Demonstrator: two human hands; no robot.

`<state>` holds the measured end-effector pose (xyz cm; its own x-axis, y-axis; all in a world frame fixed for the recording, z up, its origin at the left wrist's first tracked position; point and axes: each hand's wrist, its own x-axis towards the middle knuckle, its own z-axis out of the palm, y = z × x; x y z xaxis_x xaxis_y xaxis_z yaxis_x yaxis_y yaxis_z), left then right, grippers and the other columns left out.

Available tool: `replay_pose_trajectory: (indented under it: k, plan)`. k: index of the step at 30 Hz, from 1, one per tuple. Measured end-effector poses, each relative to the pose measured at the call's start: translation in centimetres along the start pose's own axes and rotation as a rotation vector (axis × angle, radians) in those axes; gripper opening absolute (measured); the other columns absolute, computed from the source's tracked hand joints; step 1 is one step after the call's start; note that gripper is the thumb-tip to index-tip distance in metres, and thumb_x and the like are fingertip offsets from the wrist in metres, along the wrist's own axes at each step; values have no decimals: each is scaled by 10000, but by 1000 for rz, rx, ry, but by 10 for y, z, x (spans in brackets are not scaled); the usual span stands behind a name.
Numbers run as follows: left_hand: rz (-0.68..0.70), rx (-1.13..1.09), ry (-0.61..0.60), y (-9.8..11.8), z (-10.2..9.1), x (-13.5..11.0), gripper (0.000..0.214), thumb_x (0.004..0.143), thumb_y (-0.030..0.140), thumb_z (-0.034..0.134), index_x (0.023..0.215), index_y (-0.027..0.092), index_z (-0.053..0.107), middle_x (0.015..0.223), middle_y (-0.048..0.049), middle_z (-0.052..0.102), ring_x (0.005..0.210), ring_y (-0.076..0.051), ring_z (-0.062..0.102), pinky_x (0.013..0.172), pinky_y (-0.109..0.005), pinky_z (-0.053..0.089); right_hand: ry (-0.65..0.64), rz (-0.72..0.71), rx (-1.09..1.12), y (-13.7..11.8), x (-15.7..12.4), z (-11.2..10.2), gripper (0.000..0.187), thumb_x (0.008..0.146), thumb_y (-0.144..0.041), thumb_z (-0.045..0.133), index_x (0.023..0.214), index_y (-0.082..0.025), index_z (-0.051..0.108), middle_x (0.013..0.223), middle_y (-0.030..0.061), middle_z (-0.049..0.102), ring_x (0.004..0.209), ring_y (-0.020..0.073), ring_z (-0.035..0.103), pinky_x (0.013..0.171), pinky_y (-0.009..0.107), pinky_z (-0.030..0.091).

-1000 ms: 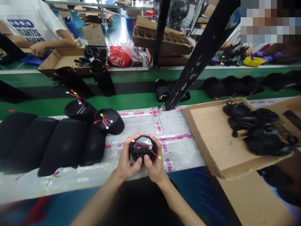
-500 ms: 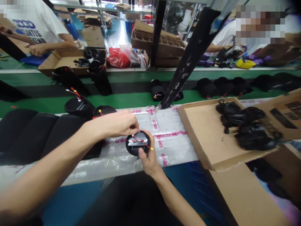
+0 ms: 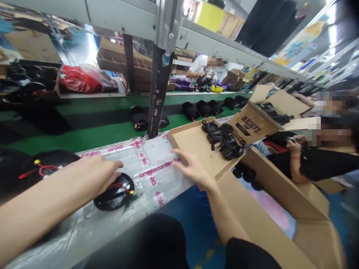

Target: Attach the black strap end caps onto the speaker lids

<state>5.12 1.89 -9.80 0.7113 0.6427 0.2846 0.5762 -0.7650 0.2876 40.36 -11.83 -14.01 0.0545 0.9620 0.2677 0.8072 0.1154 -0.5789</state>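
My left hand (image 3: 105,173) reaches over a black cylinder (image 3: 114,198) lying on the plastic-covered bench, its fingers curled against the round end. Red and white wires with a yellow connector (image 3: 131,192) come out of that end. The body of the cylinder is mostly hidden under my left forearm. My right hand (image 3: 193,168) is open with fingers spread, holding nothing, at the left edge of a shallow cardboard tray (image 3: 185,144). Inside the tray lie several black plastic parts (image 3: 230,145).
Another black cylinder with wires (image 3: 46,166) stands left of my left hand. A dark post (image 3: 157,93) rises from the bench's far edge. Black cylinders (image 3: 190,111) lie on the green conveyor beyond. A large open carton (image 3: 280,194) is at right, near co-workers.
My right hand has let go of the black cylinder and moved right to the tray. My left hand stays at the cylinder. The view has turned right.
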Motion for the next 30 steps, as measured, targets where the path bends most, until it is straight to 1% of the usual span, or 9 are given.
replay_pose_trajectory:
  k: [3, 6, 10, 14, 18, 22, 25, 27, 30]
  plan:
    - [1, 28, -17, -6, -20, -27, 340, 1068, 497, 479, 1088, 294, 752, 853, 5, 796, 593, -240, 705, 580, -317, 489, 236, 124, -170, 78, 20, -71, 359, 1102, -363, 598, 1364, -165, 743, 1439, 217, 717, 1366, 320, 671, 1196, 533, 505]
    - [-36, -100, 76, -1, -27, -54, 330, 1047, 600, 579, 1005, 289, 680, 929, 20, 743, 718, -206, 692, 655, -312, 515, 358, 152, -240, 135, 33, -110, 339, 1112, -384, 624, 1381, -190, 691, 1469, 145, 670, 1320, 288, 675, 1117, 524, 567]
    - [28, -144, 288, 17, -14, -78, 275, 939, 474, 802, 865, 249, 662, 928, -27, 658, 832, -225, 662, 748, -348, 512, 426, 131, -209, 160, 37, -119, 244, 963, -572, 784, 1011, -334, 768, 1229, 73, 756, 1284, 357, 673, 1054, 640, 592]
    - [50, -110, 450, 35, 1, -87, 195, 949, 213, 818, 840, 226, 656, 940, -27, 685, 906, -217, 690, 859, -371, 505, 450, 161, -105, 144, 33, -109, 385, 741, -564, 952, 687, -312, 667, 1110, 101, 726, 1368, 459, 596, 1103, 741, 503]
    - [24, -79, 443, 50, 9, -83, 151, 951, 213, 842, 943, 208, 691, 969, -44, 763, 989, -254, 726, 953, -424, 485, 360, 208, 114, 100, 22, -81, 374, 864, -564, 848, 760, -283, 625, 1173, 117, 722, 1215, 334, 692, 999, 529, 608]
    - [-23, -89, 415, 62, 17, -77, 206, 960, 264, 849, 1092, 198, 706, 1067, -63, 822, 1102, -303, 746, 1041, -481, 437, 161, 191, 350, 36, 1, -15, 335, 1049, -615, 599, 1068, -289, 674, 989, 67, 755, 848, 231, 754, 727, 374, 662]
    - [-28, -144, 435, 71, 25, -73, 304, 968, 282, 847, 1205, 188, 681, 1145, -79, 839, 1134, -305, 756, 1067, -487, 419, 15, 136, 420, -9, -13, 52, 372, 1033, -522, 675, 1315, -285, 622, 1288, 108, 754, 1108, 281, 774, 912, 448, 686]
    - [-29, -187, 451, 75, 30, -71, 357, 970, 288, 848, 1257, 180, 666, 1165, -86, 841, 1119, -289, 768, 1075, -477, 418, -104, 34, 312, -30, -19, 91, 503, 1004, -388, 727, 1467, -284, 559, 1509, 151, 646, 1386, 336, 657, 1156, 565, 583]
    - [11, -244, 478, 77, 37, -67, 319, 990, 224, 818, 1272, 185, 673, 1131, -65, 848, 1070, -250, 782, 1058, -445, 439, -258, -114, 77, -43, -22, 123, 647, 954, -215, 703, 1575, -253, 525, 1644, 190, 511, 1555, 397, 481, 1288, 664, 429]
